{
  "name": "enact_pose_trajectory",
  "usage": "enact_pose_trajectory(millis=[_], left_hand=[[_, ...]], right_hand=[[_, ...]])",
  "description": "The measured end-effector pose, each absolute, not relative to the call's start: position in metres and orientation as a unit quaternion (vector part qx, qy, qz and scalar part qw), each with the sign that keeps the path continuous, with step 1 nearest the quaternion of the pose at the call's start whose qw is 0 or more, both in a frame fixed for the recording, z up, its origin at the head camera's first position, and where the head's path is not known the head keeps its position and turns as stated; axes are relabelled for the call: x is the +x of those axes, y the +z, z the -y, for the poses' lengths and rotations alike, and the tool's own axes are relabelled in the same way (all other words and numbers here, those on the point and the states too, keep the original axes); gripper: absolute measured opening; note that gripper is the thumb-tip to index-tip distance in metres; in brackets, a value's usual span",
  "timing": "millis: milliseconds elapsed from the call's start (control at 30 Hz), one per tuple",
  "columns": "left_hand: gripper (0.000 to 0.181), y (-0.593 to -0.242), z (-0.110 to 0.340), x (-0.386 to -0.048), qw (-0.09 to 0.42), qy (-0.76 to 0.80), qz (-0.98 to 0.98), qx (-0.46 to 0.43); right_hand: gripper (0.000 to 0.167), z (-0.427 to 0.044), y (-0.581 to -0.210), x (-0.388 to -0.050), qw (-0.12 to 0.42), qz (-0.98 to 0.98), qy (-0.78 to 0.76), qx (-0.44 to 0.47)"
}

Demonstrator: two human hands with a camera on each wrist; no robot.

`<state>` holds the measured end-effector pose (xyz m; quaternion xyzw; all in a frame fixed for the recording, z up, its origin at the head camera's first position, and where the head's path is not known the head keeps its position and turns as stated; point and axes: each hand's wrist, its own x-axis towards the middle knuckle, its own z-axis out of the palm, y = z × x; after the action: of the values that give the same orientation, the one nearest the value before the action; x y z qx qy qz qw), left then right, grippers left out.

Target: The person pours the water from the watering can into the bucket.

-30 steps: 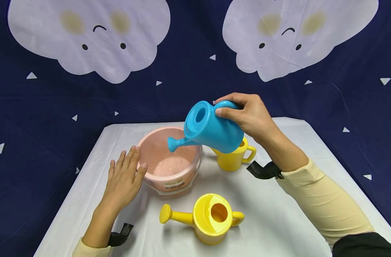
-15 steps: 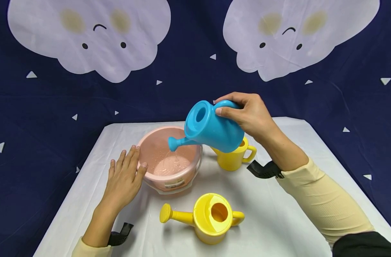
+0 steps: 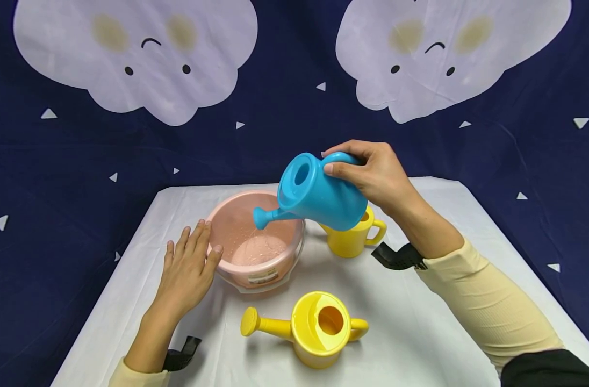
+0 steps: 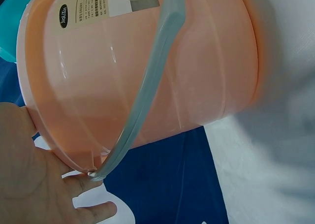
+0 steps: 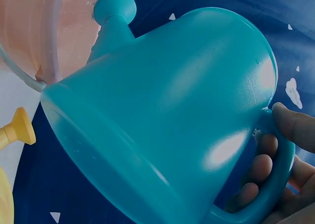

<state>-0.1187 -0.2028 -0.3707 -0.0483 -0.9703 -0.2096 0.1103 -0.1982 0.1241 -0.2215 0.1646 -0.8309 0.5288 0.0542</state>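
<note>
My right hand point(image 3: 379, 172) grips the handle of a blue watering can point(image 3: 323, 196), its fingers curled round the handle in the right wrist view. The can is tilted, with its spout down over the pink bucket point(image 3: 220, 215). Drops and a thin trickle show inside the bucket under the spout. My left hand point(image 3: 185, 271) lies with straight, spread fingers against the bucket's left rim. In the left wrist view the bucket point(image 4: 197, 61) has a grey handle point(image 4: 142, 101) hanging down its side and a paper label point(image 4: 93, 10).
One yellow watering can point(image 3: 318, 333) stands at the front of the white table point(image 3: 406, 333), spout to the left. Behind the blue can, another yellow watering can point(image 3: 347, 243) is partly hidden. A dark blue cloth with clouds point(image 3: 285, 150) hangs behind.
Water falling from the blue can's spout looks thinner now than half a second ago. Both hands, the can and the bucket stay in place.
</note>
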Motion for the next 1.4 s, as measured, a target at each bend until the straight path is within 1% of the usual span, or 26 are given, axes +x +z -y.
enact_pose_trajectory(millis=[1400], left_hand=[[0.062,-0.3693,0.2001,-0.1175,0.110,-0.204,0.971,-0.049]], right_hand=[[0.028,-0.1263,-0.2215,-0.1981,0.060,0.825,0.534,0.173]])
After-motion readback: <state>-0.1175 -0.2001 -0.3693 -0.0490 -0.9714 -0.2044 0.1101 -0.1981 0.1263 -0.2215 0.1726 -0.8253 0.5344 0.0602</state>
